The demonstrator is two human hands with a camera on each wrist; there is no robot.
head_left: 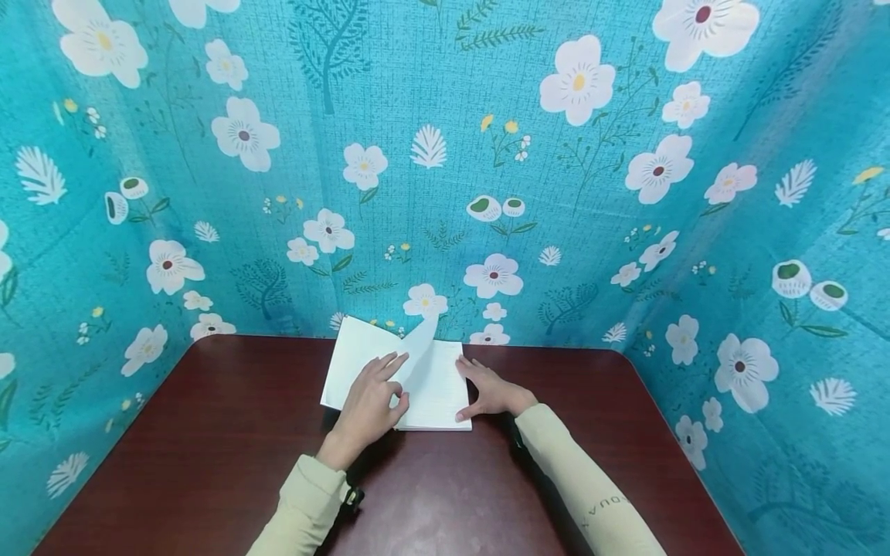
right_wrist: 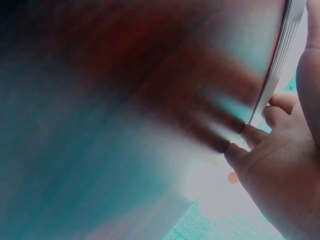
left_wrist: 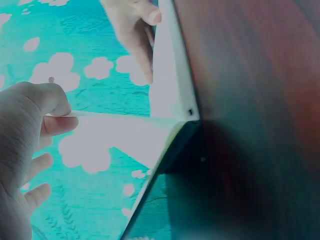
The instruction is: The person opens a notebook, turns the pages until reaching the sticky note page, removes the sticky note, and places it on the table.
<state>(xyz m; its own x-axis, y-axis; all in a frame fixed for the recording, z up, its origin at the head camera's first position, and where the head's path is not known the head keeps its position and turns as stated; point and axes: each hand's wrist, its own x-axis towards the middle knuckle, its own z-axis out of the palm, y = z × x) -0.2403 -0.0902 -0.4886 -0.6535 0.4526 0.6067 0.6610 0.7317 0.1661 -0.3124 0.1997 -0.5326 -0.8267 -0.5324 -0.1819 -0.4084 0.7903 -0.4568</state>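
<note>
A notebook (head_left: 439, 401) with white pages lies open near the table's far edge, its left side (head_left: 354, 359) tilted up off the tabletop. One sheet (head_left: 421, 351) stands raised between the two sides. My left hand (head_left: 370, 403) pinches this sheet between thumb and index finger; the left wrist view shows the pinch at the sheet's edge, the other fingers spread apart. My right hand (head_left: 492, 390) rests at the notebook's right edge, thumb near the lower corner and fingers farther up. In the right wrist view, its fingertips (right_wrist: 250, 135) touch the table beside the page stack (right_wrist: 282, 55).
The dark red-brown table (head_left: 445, 494) has a glossy surface and rounded far corners. Blue floral cloth (head_left: 431, 193) hangs behind it and along both sides. A dark band with a small device (head_left: 353, 498) sits at the left wrist.
</note>
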